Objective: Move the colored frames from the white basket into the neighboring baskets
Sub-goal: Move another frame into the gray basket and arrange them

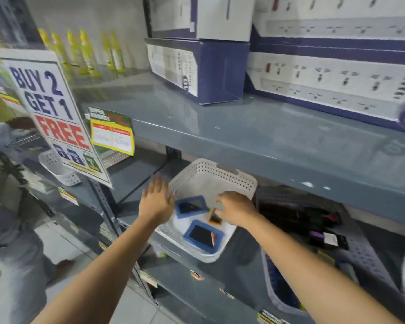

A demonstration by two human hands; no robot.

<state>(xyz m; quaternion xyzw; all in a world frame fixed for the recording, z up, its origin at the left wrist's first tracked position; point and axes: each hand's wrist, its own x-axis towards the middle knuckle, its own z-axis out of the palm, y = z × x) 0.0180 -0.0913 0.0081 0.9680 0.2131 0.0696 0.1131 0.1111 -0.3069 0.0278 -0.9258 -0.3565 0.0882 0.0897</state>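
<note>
A white perforated basket [211, 176] sits on a lower grey shelf and juts out over the shelf's front edge. Inside lie two blue frames, one further back [191, 206] and one nearer the front [203, 236], plus a small orange frame [215, 219]. My left hand [155, 200] is spread open against the basket's left rim and holds nothing. My right hand [237, 211] reaches into the basket, fingers curled over the orange frame's right side; whether it has hold of the frame I cannot tell. A grey basket [369, 258] of dark packaged goods stands immediately to the right.
The upper grey shelf [267, 132] overhangs the baskets and carries boxed power strips [332, 83]. A "Buy 2 Get 1 Free" sign [52, 113] hangs at the left. A small white basket [56, 167] sits on the left shelving. A person stands at the far left.
</note>
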